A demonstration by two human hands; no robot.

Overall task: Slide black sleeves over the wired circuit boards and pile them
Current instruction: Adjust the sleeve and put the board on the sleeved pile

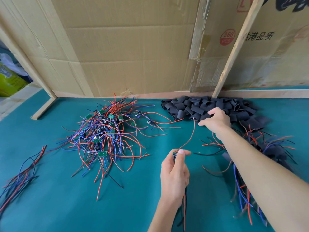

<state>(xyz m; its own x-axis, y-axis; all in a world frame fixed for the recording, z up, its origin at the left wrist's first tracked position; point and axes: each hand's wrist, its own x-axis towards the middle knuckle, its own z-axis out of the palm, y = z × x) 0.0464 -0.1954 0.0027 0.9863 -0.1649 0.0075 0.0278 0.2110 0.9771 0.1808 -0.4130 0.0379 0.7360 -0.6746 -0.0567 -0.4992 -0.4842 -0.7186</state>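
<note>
My left hand (174,174) grips a small green circuit board (174,155) near the table's front middle. Red and dark wires rise from the board toward the back and more hang below my fist. My right hand (215,118) reaches to the heap of black sleeves (209,106) at the back right, its fingers on the heap's front edge; whether it holds a sleeve is hidden. A tangled pile of bare wired boards (107,131) lies left of centre. Sleeved boards with wires (270,151) lie piled at the right, partly behind my right forearm.
A teal mat (66,206) covers the table. Loose red, blue and black wires (21,176) lie at the left edge. Cardboard walls (133,56) and wooden battens (237,47) close off the back. A wooden strip (44,108) lies at the back left.
</note>
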